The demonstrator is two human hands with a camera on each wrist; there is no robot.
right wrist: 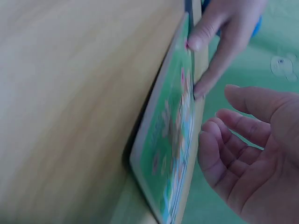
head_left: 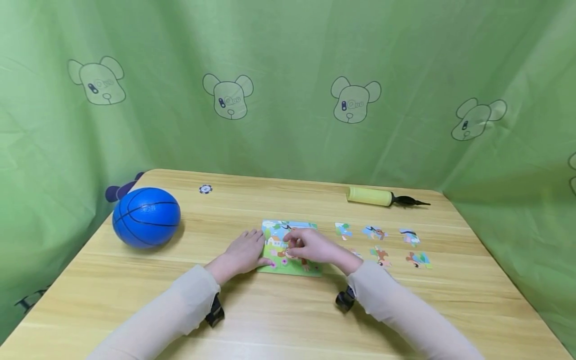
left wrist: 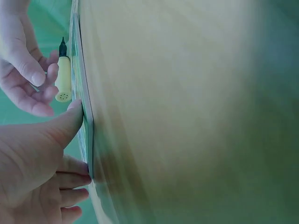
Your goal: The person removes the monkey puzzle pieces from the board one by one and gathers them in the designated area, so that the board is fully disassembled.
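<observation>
A jigsaw puzzle board (head_left: 281, 268) with a farm-like picture of a house, fence and flowers lies flat on the wooden table. My left hand (head_left: 245, 251) rests at the board's left edge, fingers fairly straight; in the left wrist view its thumb (left wrist: 70, 122) presses on the board's top face. Over the board's right half hovers my right hand (head_left: 310, 245), fingers loosely bent. The right wrist view shows nothing between its thumb and fingers, apart from the board (right wrist: 161, 135). Several loose puzzle pieces (head_left: 375, 233) lie in two rows to the right, one partly hidden by the right wrist.
A blue basketball (head_left: 146, 217) sits at the table's left side. A poker-chip-like disc (head_left: 205, 189) lies farther back. Toward the back right is a yellow hand pump (head_left: 370, 196) with a black end. Green curtain (head_left: 288, 90) surrounds the table's far sides.
</observation>
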